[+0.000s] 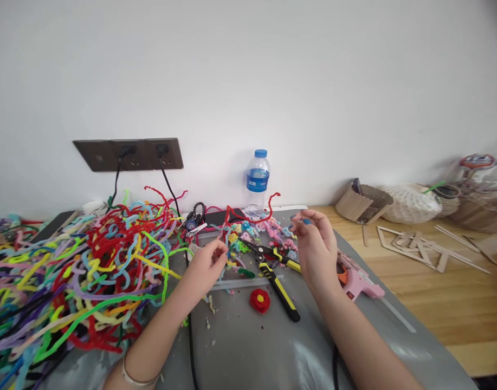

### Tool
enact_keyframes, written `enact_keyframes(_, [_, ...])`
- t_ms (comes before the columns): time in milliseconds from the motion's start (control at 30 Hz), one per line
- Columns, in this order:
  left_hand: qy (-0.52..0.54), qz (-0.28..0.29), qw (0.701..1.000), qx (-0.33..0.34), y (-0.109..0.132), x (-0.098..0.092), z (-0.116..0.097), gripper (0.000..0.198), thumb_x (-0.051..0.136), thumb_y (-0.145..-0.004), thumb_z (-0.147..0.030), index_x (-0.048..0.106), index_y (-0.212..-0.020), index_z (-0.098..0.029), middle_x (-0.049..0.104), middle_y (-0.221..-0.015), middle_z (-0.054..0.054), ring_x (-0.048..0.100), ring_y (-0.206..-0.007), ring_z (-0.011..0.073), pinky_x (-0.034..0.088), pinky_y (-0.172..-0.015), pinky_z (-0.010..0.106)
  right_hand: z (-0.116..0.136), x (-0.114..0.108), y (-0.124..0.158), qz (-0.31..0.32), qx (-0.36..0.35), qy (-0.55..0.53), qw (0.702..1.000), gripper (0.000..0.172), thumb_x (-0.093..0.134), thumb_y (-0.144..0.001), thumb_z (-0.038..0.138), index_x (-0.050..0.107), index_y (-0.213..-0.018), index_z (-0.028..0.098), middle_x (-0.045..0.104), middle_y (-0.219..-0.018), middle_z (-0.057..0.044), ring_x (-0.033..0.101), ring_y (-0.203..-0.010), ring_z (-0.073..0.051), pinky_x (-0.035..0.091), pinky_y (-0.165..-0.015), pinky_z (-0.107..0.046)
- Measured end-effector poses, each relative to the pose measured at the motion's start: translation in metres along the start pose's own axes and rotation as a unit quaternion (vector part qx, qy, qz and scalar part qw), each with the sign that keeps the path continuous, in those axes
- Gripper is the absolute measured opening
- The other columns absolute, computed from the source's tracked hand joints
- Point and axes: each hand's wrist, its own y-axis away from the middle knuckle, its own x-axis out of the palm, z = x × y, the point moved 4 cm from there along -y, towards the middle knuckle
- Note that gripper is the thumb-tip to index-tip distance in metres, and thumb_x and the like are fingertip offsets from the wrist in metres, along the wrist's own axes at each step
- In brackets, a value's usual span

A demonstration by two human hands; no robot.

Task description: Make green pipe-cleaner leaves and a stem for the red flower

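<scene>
My left hand (205, 265) is closed in a pinch at the middle of the work surface. A bent red pipe cleaner (252, 220) rises from its fingertips and bends across toward the right, in front of the bottle. To the right, my right hand (318, 246) is raised with thumb and fingers pinched together; whatever is between them is too small to make out. Between my forearms lies a red pompom-like flower (260, 300) with a yellow centre. Yellow-and-black pliers (281, 292) rest just behind it, jaws toward the left hand.
A large tangle of colourful pipe cleaners (110, 271) covers the left side. Small pastel flowers (272, 233) lie behind the pliers. A water bottle (258, 181) stands by the wall. A pink glue gun (362, 284) is beside my right forearm; wooden pieces (419, 246) lie farther right.
</scene>
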Motion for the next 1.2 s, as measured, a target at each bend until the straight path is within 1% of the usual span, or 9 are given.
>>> enact_keyframes(100, [0.087,-0.023,0.996,-0.026,-0.002,-0.006,-0.001,0.011,0.052,-0.084,-0.029,0.057,-0.088,-0.02,0.054,-0.071,-0.002,0.05,-0.058,0.0143,0.038,-0.053,0.024,-0.002,0.002,0.002,0.015,0.01,0.007,1.0,0.015,0.057,-0.082,0.022,0.058,-0.096,0.024,0.06,-0.089,0.0,0.056,-0.072,-0.016,0.044,-0.069,-0.03])
enact_keyframes(267, [0.147,-0.06,0.987,-0.037,-0.002,-0.014,-0.006,0.01,0.057,-0.084,-0.03,0.057,-0.085,-0.02,0.047,-0.067,-0.004,0.046,-0.057,0.0123,0.038,-0.051,0.021,-0.002,0.006,0.005,0.046,0.014,0.017,0.999,0.013,0.054,-0.085,0.023,0.057,-0.097,0.025,0.061,-0.089,0.0,0.055,-0.069,-0.016,0.043,-0.067,-0.03])
enact_keyframes(467, [0.268,-0.102,0.956,-0.055,-0.003,-0.015,-0.001,0.015,0.06,-0.084,-0.035,0.058,-0.089,-0.021,0.05,-0.073,-0.003,0.05,-0.066,0.0134,0.046,-0.063,0.024,-0.005,0.011,0.009,0.097,0.039,0.051,0.993,0.011,0.053,-0.084,0.026,0.057,-0.095,0.025,0.063,-0.085,-0.001,0.056,-0.067,-0.017,0.044,-0.063,-0.03])
enact_keyframes(567, [0.289,-0.127,0.947,-0.055,-0.003,-0.017,-0.001,0.016,0.062,-0.083,-0.033,0.06,-0.093,-0.021,0.053,-0.08,-0.002,0.051,-0.069,0.0123,0.046,-0.065,0.023,-0.006,0.016,0.013,0.126,0.041,0.06,0.989,0.01,0.053,-0.085,0.027,0.059,-0.094,0.025,0.063,-0.083,0.0,0.056,-0.067,-0.017,0.045,-0.063,-0.031])
enact_keyframes(800, [0.325,-0.121,0.936,-0.062,-0.004,-0.015,0.0,0.022,0.069,-0.077,-0.032,0.057,-0.092,-0.021,0.059,-0.083,-0.002,0.058,-0.066,0.0123,0.049,-0.065,0.026,-0.003,0.025,0.019,0.175,0.036,0.085,0.98,0.01,0.054,-0.085,0.024,0.059,-0.093,0.024,0.064,-0.083,-0.002,0.057,-0.067,-0.017,0.048,-0.064,-0.032])
enact_keyframes(867, [0.334,-0.123,0.933,-0.058,-0.005,-0.014,0.001,0.024,0.069,-0.079,-0.035,0.055,-0.092,-0.021,0.064,-0.086,0.0,0.063,-0.07,0.0145,0.051,-0.067,0.028,-0.002,0.023,0.018,0.158,0.029,0.08,0.984,0.01,0.054,-0.085,0.023,0.059,-0.094,0.024,0.064,-0.083,-0.001,0.057,-0.067,-0.017,0.048,-0.064,-0.031])
enact_keyframes(967, [0.348,-0.12,0.928,-0.052,-0.004,-0.014,-0.002,0.026,0.069,-0.081,-0.038,0.052,-0.091,-0.022,0.071,-0.1,0.006,0.07,-0.084,0.0197,0.053,-0.074,0.032,0.0,0.015,0.014,0.104,0.012,0.059,0.993,0.011,0.054,-0.086,0.021,0.058,-0.095,0.024,0.062,-0.084,-0.001,0.055,-0.066,-0.016,0.046,-0.062,-0.029])
enact_keyframes(1067, [0.376,-0.101,0.919,-0.058,-0.003,-0.012,-0.007,0.027,0.068,-0.082,-0.04,0.049,-0.091,-0.023,0.073,-0.113,0.009,0.072,-0.097,0.0238,0.055,-0.08,0.035,0.002,0.008,0.009,0.06,-0.002,0.03,0.998,0.011,0.055,-0.086,0.02,0.058,-0.095,0.025,0.061,-0.086,-0.001,0.054,-0.068,-0.015,0.044,-0.062,-0.028])
enact_keyframes(1200, [0.406,-0.1,0.905,-0.07,-0.001,-0.011,-0.008,0.025,0.065,-0.084,-0.037,0.047,-0.093,-0.023,0.076,-0.109,0.009,0.074,-0.098,0.0236,0.056,-0.083,0.037,0.006,0.002,0.004,0.011,-0.018,-0.006,1.0,0.016,0.056,-0.082,0.015,0.06,-0.094,0.024,0.06,-0.088,0.0,0.054,-0.071,-0.014,0.043,-0.068,-0.028])
